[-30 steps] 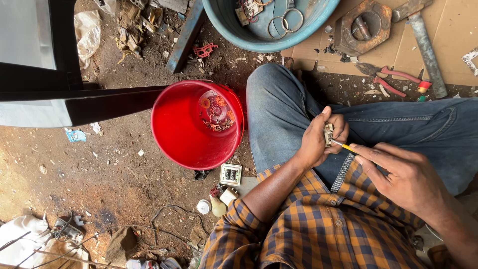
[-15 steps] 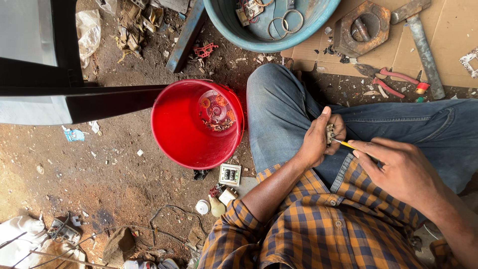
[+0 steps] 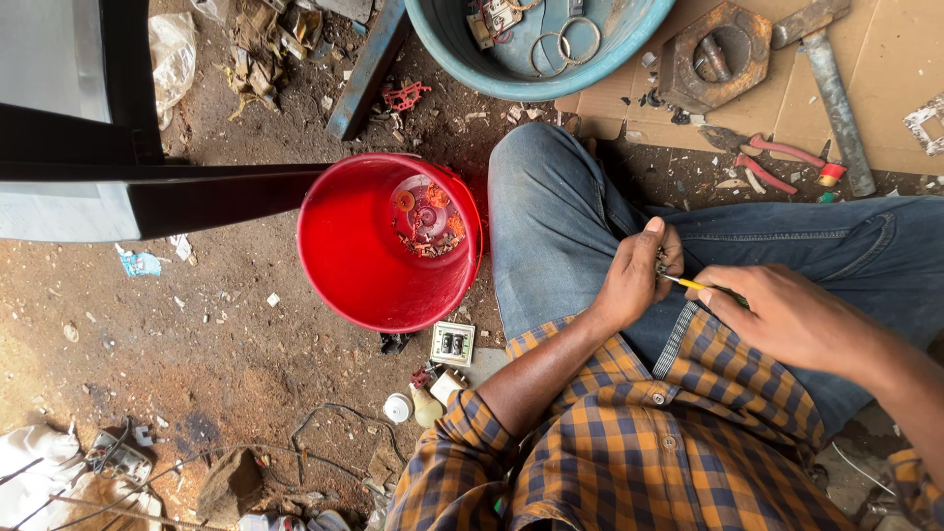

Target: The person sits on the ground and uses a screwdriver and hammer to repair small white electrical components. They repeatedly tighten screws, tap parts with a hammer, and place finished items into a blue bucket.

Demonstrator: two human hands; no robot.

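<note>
left hand (image 3: 634,280) closed round small metal part (image 3: 662,264), held over lap. right hand (image 3: 787,315) pinches yellow-handled screwdriver (image 3: 688,284); shaft axis runs right-to-left, tip touching part. part lies just left of rt hand. red bucket (image 3: 344,285) farther left, apart.

Your left hand (image 3: 637,280) is curling shut over your lap, thumb pointing up and fingers wrapped tight, with the forearm coming in bare from a rolled checked sleeve. Your right hand (image 3: 787,315) is lying just beside it, knuckles up, fingertips pinching together and aiming toward the left hand, the wrist running off to the lower right.
</note>
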